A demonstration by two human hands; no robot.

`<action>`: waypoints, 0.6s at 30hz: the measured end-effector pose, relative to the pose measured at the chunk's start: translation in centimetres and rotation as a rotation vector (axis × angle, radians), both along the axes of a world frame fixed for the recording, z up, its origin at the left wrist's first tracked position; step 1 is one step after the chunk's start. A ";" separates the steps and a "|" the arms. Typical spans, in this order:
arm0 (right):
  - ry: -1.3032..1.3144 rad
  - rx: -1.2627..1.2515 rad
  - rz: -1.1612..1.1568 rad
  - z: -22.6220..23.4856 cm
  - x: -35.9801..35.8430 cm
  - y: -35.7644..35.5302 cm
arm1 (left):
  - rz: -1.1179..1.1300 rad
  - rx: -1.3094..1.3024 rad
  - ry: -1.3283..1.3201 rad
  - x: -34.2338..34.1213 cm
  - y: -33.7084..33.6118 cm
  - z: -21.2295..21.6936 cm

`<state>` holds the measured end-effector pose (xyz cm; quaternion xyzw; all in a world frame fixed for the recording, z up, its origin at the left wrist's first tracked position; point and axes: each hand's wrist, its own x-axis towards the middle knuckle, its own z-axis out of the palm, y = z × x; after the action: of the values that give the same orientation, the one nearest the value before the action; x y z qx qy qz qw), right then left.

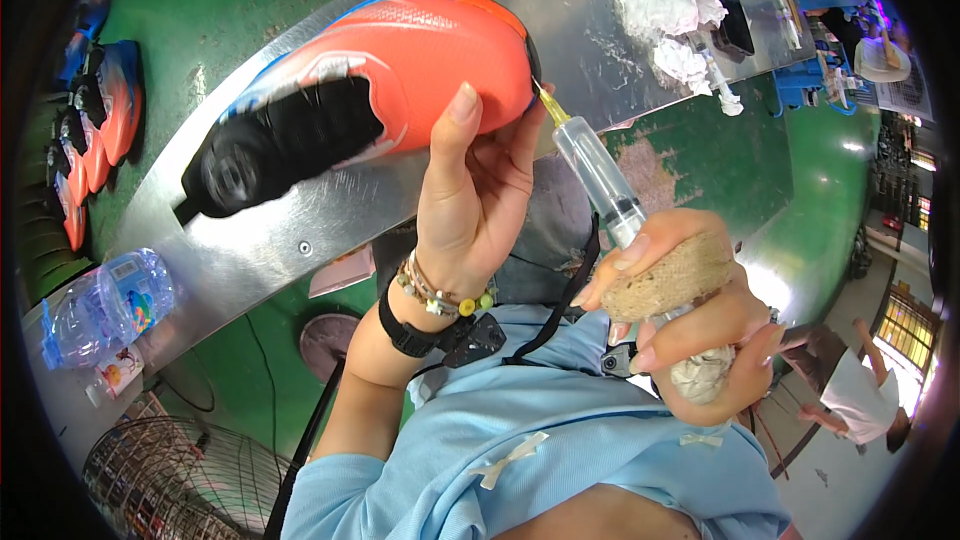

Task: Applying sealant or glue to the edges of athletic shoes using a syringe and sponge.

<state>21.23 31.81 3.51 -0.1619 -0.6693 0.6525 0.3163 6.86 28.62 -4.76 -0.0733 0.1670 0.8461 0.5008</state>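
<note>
An orange sports shoe with a black collar and blue trim is tilted over the metal table. My left hand grips its toe end from below, thumb on the orange upper. In my right hand is a clear syringe with a yellow needle tip, which meets or nearly meets the sole edge at the toe. The same hand also clasps a tan, rough-textured pad and a crumpled whitish wad. The shoe hides several of my left fingers.
Crumpled white tissues and a black phone lie on the metal table at far right. A plastic bottle is at its left end. More shoes stand far left; a wire fan is below. Another person is at right.
</note>
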 end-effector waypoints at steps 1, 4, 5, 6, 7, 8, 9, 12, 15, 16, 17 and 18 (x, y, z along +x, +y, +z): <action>0.005 -0.001 -0.001 -0.3 -0.2 0.0 | 0.005 0.001 -0.118 -0.1 0.1 0.5; 0.033 0.096 -0.023 -1.0 -0.4 -0.2 | 0.006 -0.045 -0.116 -0.5 0.2 2.3; 0.044 0.107 -0.006 -1.4 -0.3 -0.2 | -0.005 -0.051 -0.118 -0.7 0.0 2.5; 0.055 0.118 0.011 -1.7 -0.1 -0.2 | -0.022 -0.062 -0.131 -0.9 -0.2 2.6; 0.064 0.118 0.014 -1.9 -0.1 -0.1 | -0.019 -0.061 -0.122 -1.0 -0.3 2.7; 0.060 0.141 0.036 -2.2 -0.1 0.0 | -0.010 -0.077 -0.145 -1.1 -0.4 2.8; 0.056 0.165 0.058 -2.4 -0.2 0.0 | -0.001 -0.093 -0.167 -1.2 -0.5 2.9; 0.073 0.197 0.050 -2.6 -0.3 0.1 | -0.039 -0.084 -0.219 -1.5 -0.3 3.3; 0.111 0.199 0.031 -2.9 -0.3 0.2 | -0.013 -0.123 -0.201 -1.3 0.3 3.8; 0.118 0.205 0.027 -3.1 -0.3 0.3 | -0.017 -0.118 -0.193 -1.4 0.3 3.5; 0.134 0.184 0.005 -3.2 -0.2 0.4 | -0.016 -0.121 -0.196 -1.5 0.4 3.0; 0.151 0.166 -0.019 -3.2 -0.1 0.6 | -0.018 -0.122 -0.198 -1.7 0.6 2.5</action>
<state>21.13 32.42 0.31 -0.0918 -0.6938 0.6023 0.3841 5.18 29.22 -2.23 -0.1852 0.1684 0.8184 0.5172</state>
